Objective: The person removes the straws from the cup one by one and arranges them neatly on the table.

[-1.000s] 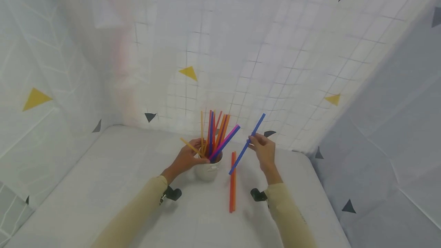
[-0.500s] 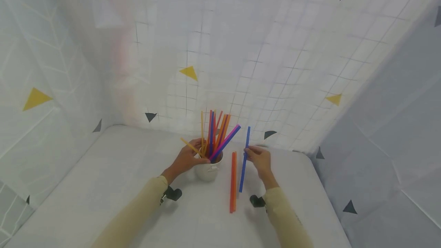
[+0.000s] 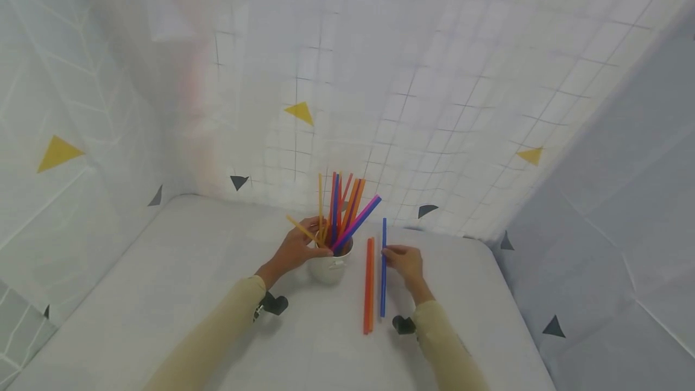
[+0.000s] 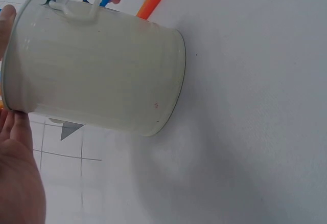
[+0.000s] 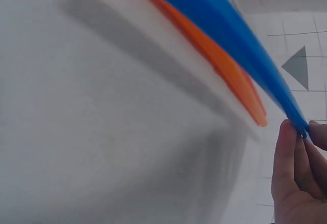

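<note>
My left hand (image 3: 295, 251) grips the rim of a small white bucket (image 3: 326, 271), thumb on the near side and fingers at the far left. Several yellow, red, orange, purple, pink and blue straws (image 3: 355, 222) stand in it, leaning various ways. My right hand (image 3: 406, 263) pinches a blue straw (image 3: 383, 288) between thumb and fingers, just right of a red straw (image 3: 367, 294) and an orange straw (image 3: 371, 294) lying side by side. In the right wrist view, the blue straw (image 5: 219, 35) appears slightly above the table, its shadow apart from it.
The white table (image 3: 304, 343) meets a white back wall (image 3: 358, 77) printed with grid lines and triangles. A grey-white side wall (image 3: 608, 258) borders the right. Dark wrist-camera mounts (image 3: 403, 324) sit under both forearms.
The right hand has brought the blue straw down and slightly left, turning it from slanted to nearly parallel with the lying pair. The left hand stays on the bucket.
</note>
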### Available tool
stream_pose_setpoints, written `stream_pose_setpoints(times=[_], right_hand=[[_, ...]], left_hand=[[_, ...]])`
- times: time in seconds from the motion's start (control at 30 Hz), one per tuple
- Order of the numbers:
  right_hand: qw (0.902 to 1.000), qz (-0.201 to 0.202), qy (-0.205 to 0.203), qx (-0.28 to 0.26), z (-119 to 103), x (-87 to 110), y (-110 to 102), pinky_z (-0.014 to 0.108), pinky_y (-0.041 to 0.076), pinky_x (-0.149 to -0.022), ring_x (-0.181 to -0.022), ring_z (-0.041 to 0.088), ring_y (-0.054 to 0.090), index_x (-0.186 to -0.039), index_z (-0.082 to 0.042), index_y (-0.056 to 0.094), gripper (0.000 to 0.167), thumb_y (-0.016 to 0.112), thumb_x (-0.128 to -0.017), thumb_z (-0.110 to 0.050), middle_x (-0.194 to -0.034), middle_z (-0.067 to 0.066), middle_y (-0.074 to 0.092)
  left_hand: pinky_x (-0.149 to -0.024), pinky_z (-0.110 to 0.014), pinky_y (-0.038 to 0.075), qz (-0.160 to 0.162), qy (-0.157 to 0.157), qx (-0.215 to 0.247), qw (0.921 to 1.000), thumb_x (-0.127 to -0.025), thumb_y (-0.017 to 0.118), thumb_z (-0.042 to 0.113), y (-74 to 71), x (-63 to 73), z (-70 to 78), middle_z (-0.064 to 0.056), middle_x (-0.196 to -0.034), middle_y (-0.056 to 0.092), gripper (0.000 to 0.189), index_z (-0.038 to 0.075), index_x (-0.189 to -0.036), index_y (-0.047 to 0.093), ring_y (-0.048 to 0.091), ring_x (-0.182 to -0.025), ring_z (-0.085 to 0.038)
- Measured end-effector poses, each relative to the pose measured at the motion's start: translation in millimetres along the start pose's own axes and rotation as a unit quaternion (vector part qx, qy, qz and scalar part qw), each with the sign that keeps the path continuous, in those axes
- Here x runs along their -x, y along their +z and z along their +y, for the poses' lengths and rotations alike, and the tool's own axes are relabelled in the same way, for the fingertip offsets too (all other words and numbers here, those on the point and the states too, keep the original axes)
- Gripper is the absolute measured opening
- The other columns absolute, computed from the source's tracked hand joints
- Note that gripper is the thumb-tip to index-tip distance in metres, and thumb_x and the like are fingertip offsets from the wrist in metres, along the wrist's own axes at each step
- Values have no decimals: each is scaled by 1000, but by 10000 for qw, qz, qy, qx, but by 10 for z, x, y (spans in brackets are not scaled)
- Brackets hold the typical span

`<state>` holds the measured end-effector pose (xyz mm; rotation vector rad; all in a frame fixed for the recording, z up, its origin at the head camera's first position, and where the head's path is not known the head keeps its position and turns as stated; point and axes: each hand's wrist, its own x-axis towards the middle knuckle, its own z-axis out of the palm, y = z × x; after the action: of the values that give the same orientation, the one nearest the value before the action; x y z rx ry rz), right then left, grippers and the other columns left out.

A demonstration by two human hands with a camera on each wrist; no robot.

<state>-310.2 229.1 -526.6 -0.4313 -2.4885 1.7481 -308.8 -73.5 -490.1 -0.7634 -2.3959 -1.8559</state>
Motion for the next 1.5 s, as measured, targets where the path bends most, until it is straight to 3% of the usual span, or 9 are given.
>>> stream_pose_setpoints(times=[0.3,0.7,1.07,1.23,1.4,1.5], right_hand=[[9985,-5,248,479,101,49,53,36,58,-79,-86,21,70,-112,-3,70,32,74,-86,-22,-105,15,70],[9927,132,-201,1186,193,92,128,37,58,-77,-84,22,69,-107,-4,72,30,75,-84,-23,-98,12,72],[9889,148,-282,1452,121,110,200,34,59,-71,-78,19,69,-108,0,70,28,74,-85,-17,-97,14,71],[9887,156,-215,1476,90,123,216,34,60,-71,-77,19,69,-110,1,69,31,75,-84,-16,-99,15,70],[9892,135,-337,1419,147,115,225,34,60,-70,-77,21,70,-108,2,69,31,76,-83,-14,-98,17,70],[9885,112,-439,1446,198,115,226,33,60,-69,-76,21,70,-107,2,69,31,76,-82,-14,-97,17,70]], left_hand=[[-104,-43,41,37,35,-45,10000,-78,83,9,12,6,5,-19,-141,47,76,-1,-141,43,46,-132,-32],[-104,-44,40,67,57,-67,9999,-78,82,8,10,7,2,-18,-141,47,76,-4,-141,42,46,-132,-32],[-104,-44,41,106,92,-81,9999,-78,83,8,6,-6,15,-19,-140,47,76,-2,-142,43,47,-132,-32],[-105,-44,40,163,28,-45,9999,-76,84,8,32,-54,-99,-13,-140,48,77,3,-142,44,47,-132,-30],[-103,-39,43,199,-4,-63,9998,-74,87,20,39,-108,-326,-1,-139,50,78,12,-141,47,48,-131,-22],[-102,-39,44,198,-82,-182,9996,-74,86,24,43,-99,-367,2,-139,50,79,14,-142,47,49,-131,-19]])
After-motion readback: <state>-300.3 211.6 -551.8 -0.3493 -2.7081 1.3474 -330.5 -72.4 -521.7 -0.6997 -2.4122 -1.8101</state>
